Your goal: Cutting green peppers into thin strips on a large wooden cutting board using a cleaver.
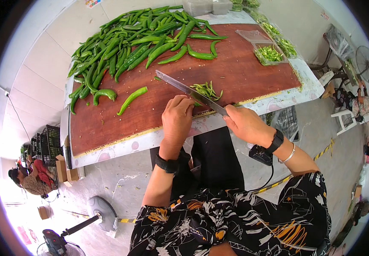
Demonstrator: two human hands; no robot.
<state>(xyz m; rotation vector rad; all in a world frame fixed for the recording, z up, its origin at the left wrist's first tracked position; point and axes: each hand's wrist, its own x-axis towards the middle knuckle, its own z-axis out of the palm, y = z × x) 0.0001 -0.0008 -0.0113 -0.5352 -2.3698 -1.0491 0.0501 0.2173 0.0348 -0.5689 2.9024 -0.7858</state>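
Note:
My right hand (249, 124) grips the handle end of a long kitchen knife (179, 86), its blade slanting away to the upper left above the board. Beside the blade, my left hand (177, 116) has its fingers curled down on a green chili pepper (197, 104); most of that pepper is hidden by the hand and blade. Just beyond the knife lies a small heap of sliced green chili (208, 91). One whole light-green chili (132, 100) rests apart on the red-brown board (139, 120), left of my left hand.
A large pile of whole green chilies (133, 41) covers the board's far left. Toward the right stands an open clear plastic box (270, 54) of sliced chili. Filled packs (285, 46) line the far right edge. People sit at both sides; a fan (101, 214) stands lower left.

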